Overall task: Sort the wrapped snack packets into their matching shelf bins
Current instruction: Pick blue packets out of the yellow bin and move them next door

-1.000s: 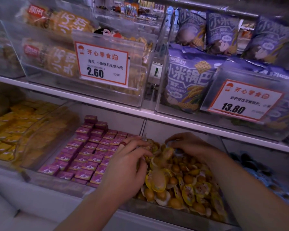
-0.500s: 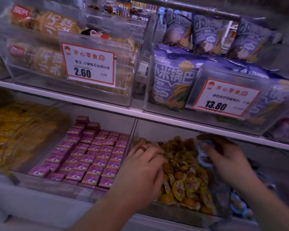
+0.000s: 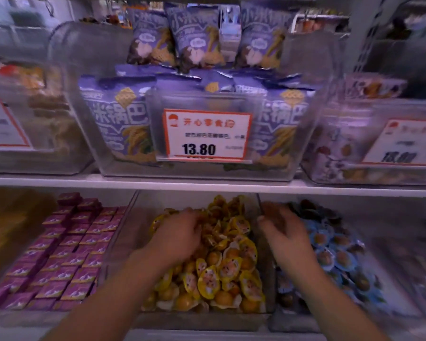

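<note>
Clearly the job at this moment is picking strays out of the middle bin, so start with what lies nearest: the yellow-wrapped packets (image 3: 214, 274) heaped in the clear yellow bin (image 3: 266, 267) at the front of the lower shelf. The left hand (image 3: 180, 236) lies on that heap with its fingers (image 3: 194, 219) curled down into the packets; whether they have actually pinched one I cannot tell, since the tips are buried and blurred. The right hand (image 3: 282, 230) hangs over the divider between this bin and the blue-wrapped packets (image 3: 330, 244) to its right, fingers loosely bent; nothing shows in its grasp, though the underside is hidden. To do this well, I judge it best to lift one packet at a time by its crimped edge, check its colour, and drop it well inside the matching bin, because the wrappers look slick and the heap sits high near the divider, where a careless sweep could spill yellow ones over. The purple boxes (image 3: 67, 247) to the left sit in tidy rows and should stay undisturbed. Farther back, above the shelf board, purple snack bags (image 3: 118, 114) stand behind a price card (image 3: 207, 134).
</note>
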A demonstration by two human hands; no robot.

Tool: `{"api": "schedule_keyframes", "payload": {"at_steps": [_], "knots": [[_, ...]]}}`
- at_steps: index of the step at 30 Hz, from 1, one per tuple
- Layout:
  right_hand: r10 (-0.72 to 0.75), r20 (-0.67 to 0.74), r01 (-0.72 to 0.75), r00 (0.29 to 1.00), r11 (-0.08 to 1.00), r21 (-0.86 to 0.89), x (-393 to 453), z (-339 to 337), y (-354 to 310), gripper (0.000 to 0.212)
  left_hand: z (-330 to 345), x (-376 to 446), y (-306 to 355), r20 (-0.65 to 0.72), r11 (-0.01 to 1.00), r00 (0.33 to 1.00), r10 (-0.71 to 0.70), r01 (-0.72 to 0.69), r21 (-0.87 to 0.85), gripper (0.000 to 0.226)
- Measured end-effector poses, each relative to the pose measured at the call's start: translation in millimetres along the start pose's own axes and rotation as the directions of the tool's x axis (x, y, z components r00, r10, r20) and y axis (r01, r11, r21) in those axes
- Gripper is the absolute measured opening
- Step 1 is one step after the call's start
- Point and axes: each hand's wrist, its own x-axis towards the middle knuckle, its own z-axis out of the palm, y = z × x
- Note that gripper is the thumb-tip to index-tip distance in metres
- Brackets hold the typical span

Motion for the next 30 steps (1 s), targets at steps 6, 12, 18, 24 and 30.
{"api": "schedule_keyframes", "payload": {"at_steps": [6,12,18,24,30], "knots": [[0.061,0.09,-0.072,0.994,0.991,0.115,6,-2,12,0.028,8,54,-12,0.358,0.912,0.933,-0.042,-0.111,0.394,0.045],[0.036,0.082,-0.043,0.996,0.995,0.091,9,-3,17,0.023,8,51,-27,0.291,0.734,0.945,-0.151,-0.09,0.673,0.047],[0.038,0.1,-0.053,0.994,0.987,0.149,7,-4,20,0.026,-1,44,-35,0.106,0.795,0.979,-0.174,0.076,0.602,0.028],[0.058,0.085,-0.071,0.995,0.986,0.154,7,0,21,0.02,13,42,-28,0.276,0.812,0.956,0.102,-0.24,0.532,0.041],[0.094,0.086,-0.105,0.992,0.985,0.135,9,1,24,0.018,13,50,-28,0.219,0.718,0.974,0.051,-0.189,0.67,0.036]]}}
